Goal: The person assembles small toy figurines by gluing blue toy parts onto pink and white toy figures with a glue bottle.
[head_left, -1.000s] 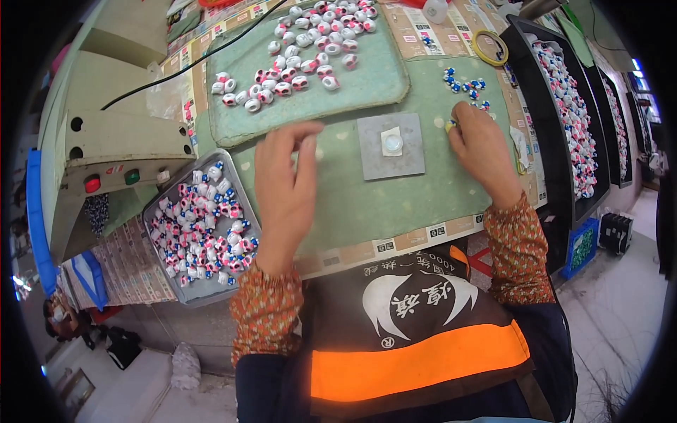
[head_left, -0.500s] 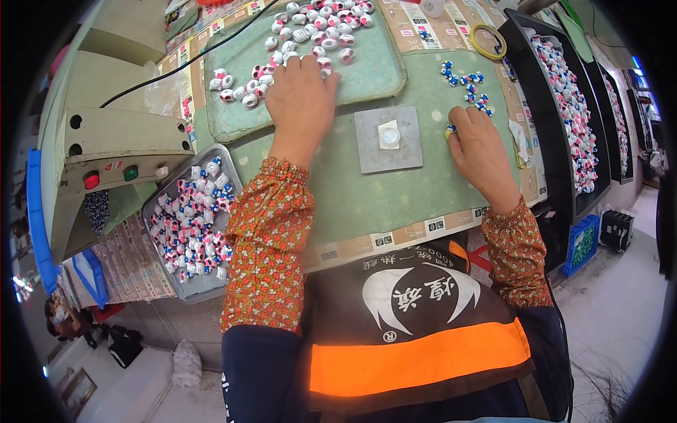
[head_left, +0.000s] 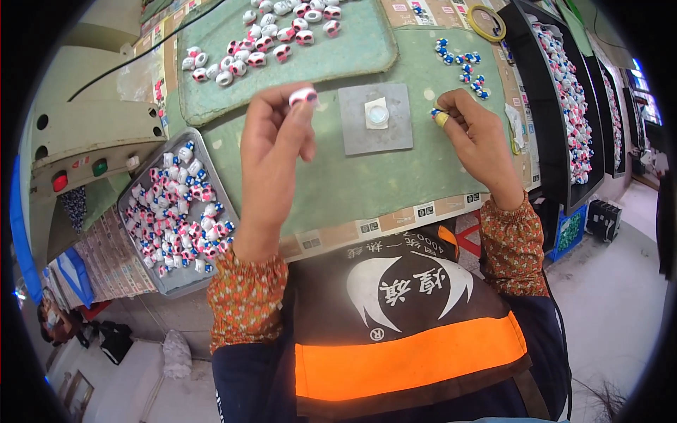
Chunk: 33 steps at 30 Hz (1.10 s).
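My left hand (head_left: 271, 158) is raised over the green mat, left of a grey square plate (head_left: 352, 136). A small white-and-pink hollow piece (head_left: 302, 96) is pinched between its thumb and fingers. On the plate lies a whitish square pad with a round, clear disc (head_left: 378, 114). My right hand (head_left: 479, 134) is closed to the right of the plate, its thumb and forefinger gripping a tiny blue-and-yellow piece (head_left: 438, 115), partly hidden by the fingers. Just beyond it are several little blue figure-like pieces (head_left: 467, 71). More white-and-pink pieces (head_left: 262, 44) lie on a green tray (head_left: 360, 53) at far left.
A metal tray (head_left: 185, 284) at left holds many joined white, pink and blue pieces. Above it stands a beige machine (head_left: 77, 144) with red and green buttons. Along the right is a black bin (head_left: 541, 116) full of similar pieces. A yellow tape roll (head_left: 474, 28) lies beside it.
My left hand has come off the green tray toward me, lifting a white-and-pink piece. My right hand has drawn slightly away from the blue pieces with one in its fingers. The view has shifted.
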### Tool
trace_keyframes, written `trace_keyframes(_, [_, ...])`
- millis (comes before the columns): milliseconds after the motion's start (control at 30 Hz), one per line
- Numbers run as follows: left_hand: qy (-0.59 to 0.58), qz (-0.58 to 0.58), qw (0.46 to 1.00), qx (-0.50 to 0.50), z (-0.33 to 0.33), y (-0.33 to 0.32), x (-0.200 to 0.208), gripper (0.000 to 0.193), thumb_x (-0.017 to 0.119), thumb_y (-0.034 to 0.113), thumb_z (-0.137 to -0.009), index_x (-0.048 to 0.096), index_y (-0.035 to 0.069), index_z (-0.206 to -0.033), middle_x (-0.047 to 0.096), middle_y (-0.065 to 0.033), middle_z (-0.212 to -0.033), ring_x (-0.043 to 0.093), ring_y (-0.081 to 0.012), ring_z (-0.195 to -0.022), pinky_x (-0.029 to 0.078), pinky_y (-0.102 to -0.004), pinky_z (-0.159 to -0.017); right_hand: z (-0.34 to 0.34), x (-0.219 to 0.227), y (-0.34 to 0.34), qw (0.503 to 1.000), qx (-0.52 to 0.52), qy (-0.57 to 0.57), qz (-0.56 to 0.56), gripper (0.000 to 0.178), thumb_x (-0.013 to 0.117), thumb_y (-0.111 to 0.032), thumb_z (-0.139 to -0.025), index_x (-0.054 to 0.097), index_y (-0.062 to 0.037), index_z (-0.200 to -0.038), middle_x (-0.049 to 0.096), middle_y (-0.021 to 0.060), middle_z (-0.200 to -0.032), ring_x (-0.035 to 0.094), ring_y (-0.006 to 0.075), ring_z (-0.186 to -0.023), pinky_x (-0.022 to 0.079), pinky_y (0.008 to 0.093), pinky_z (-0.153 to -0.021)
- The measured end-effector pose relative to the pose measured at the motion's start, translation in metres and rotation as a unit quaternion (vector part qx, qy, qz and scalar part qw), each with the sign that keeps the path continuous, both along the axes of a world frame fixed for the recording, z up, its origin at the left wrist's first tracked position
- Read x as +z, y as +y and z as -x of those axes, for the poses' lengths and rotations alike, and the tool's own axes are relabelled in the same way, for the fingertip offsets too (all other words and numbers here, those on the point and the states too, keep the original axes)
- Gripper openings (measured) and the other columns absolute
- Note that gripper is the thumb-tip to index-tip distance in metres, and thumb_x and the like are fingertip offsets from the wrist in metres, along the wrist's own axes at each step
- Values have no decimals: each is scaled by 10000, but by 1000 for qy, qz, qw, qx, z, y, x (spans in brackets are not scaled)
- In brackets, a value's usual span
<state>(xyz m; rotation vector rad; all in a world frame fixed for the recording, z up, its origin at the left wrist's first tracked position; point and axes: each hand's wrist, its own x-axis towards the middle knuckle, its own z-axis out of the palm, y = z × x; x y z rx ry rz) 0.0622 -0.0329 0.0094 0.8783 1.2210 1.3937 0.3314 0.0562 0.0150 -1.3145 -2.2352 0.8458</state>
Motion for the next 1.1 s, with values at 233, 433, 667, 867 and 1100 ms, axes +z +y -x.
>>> trace_keyframes(233, [-136, 89, 987, 13, -30, -56, -11, 343, 490, 269, -1060, 489, 42, -1318, 638, -114, -1127, 630, -150, -914, 582, -271, -713, 36, -3, -9, 995, 34, 74, 51, 151, 628, -7, -890, 617, 15, -1039, 604, 103, -849, 563, 176, -720, 468, 312, -656])
trace_keyframes(433, [-180, 106, 978, 29, -38, -70, -26, 364, 490, 257, -1061, 470, 91, -1385, 552, -36, -1044, 578, -105, -897, 586, -273, -720, 54, -12, -6, 993, 96, 12, -66, 156, 608, 27, -836, 618, 0, -990, 594, 140, -877, 575, 327, -829, 468, 406, -739])
trace_keyframes(667, [-258, 103, 960, 12, -41, -74, -33, 417, 414, 363, -1084, 502, 64, -1361, 468, -4, -950, 527, -74, -840, 565, -253, -714, 64, -13, -8, 980, 131, -54, -136, 158, 602, 31, -828, 602, -15, -979, 586, 144, -898, 564, 346, -863, 459, 430, -748])
trace_keyframes(867, [-256, 90, 963, 8, -44, -69, -37, 486, 377, 408, -1089, 537, 2, -1302, 440, 3, -909, 509, -70, -803, 545, -242, -681, 66, -11, -7, 972, 146, -86, -165, 153, 595, 40, -819, 585, -17, -961, 570, 148, -880, 544, 357, -833, 445, 457, -728])
trace_keyframes(1100, [-266, 91, 959, 43, -51, -59, -46, 490, 369, 422, -1090, 553, -5, -1245, 415, 12, -863, 433, -69, -726, 482, -239, -608, 62, -18, -5, 987, 116, -38, -101, 131, 619, 4, -845, 606, 1, -976, 602, 137, -867, 581, 311, -791, 471, 388, -714])
